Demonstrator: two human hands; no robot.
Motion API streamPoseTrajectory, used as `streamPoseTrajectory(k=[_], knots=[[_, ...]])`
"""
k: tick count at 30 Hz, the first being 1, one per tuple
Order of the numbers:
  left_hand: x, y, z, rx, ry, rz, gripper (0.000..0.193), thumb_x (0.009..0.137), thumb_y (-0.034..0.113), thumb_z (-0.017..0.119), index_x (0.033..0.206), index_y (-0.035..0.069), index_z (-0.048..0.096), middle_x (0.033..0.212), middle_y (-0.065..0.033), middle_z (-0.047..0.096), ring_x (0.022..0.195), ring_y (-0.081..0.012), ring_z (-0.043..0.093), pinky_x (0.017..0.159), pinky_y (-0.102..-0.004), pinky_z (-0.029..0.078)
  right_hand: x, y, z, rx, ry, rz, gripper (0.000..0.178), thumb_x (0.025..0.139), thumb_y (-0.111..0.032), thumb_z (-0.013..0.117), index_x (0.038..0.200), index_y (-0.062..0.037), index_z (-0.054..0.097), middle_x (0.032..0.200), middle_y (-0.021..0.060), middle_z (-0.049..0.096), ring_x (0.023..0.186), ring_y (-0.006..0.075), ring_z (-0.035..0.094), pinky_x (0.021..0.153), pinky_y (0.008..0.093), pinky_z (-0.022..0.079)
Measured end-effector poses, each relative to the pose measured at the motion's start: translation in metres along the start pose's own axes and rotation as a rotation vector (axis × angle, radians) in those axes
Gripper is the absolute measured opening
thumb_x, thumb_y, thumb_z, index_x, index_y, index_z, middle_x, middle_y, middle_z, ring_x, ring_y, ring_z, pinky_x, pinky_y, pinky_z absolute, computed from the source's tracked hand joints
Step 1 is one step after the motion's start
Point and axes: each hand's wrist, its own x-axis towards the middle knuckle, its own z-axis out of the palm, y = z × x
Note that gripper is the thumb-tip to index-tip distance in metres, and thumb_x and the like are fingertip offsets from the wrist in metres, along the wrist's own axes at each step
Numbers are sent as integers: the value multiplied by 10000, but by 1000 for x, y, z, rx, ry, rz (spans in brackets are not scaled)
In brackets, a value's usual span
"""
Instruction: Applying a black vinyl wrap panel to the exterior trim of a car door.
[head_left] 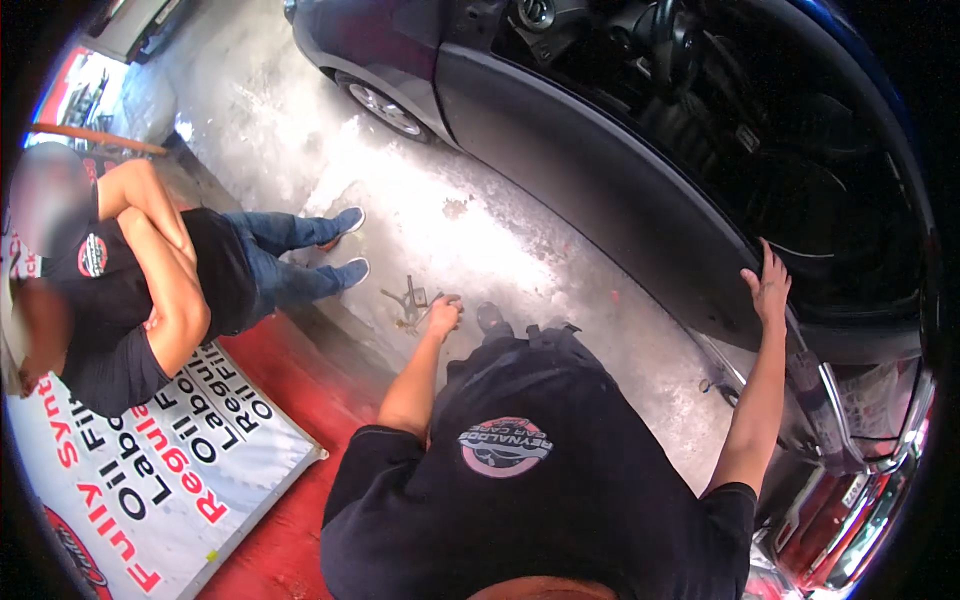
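Note:
My right hand point(769, 287) lies on the upper edge of the dark car door point(600, 180), at the window opening, with its fingers stretched out. Near my waist on the left, my left hand point(445, 316) is curled closed; what it holds, if anything, I cannot make out. Just beyond that hand appear some thin metal pieces point(410, 296), too small to name. They look to be on or over the concrete floor point(400, 180). Through the open window the steering wheel point(663, 40) and dark seats show.
To the left a person point(160, 250) in a dark shirt and jeans stands with arms crossed. A printed banner point(270, 440) hangs over a red surface point(290, 540) below them. The car's front wheel point(385, 106) is at the top; another vehicle point(125, 25) stands far left.

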Motion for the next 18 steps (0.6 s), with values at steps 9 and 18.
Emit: streamPoseTrajectory(k=[9, 18], knots=[[-9, -11, -3, 96, -13, 2, 357, 975, 190, 579, 1299, 52, 639, 939, -96, 714, 706, -198, 658, 570, -366, 552, 0, 4, 5, -31, -3, 9, 812, 873, -600, 599, 1574, -288, 333, 1496, 235, 455, 1402, 432, 408, 1159, 657, 264], [-31, -19, 4, 114, -65, -55, 402, 968, 224, 597, 1325, 43, 619, 990, -122, 709, 702, -215, 658, 589, -384, 566, 1, 8, 9, -14, 53, -34, 829, 862, -629, 594, 1575, -292, 341, 1470, 230, 482, 1376, 428, 437, 1147, 647, 284]])
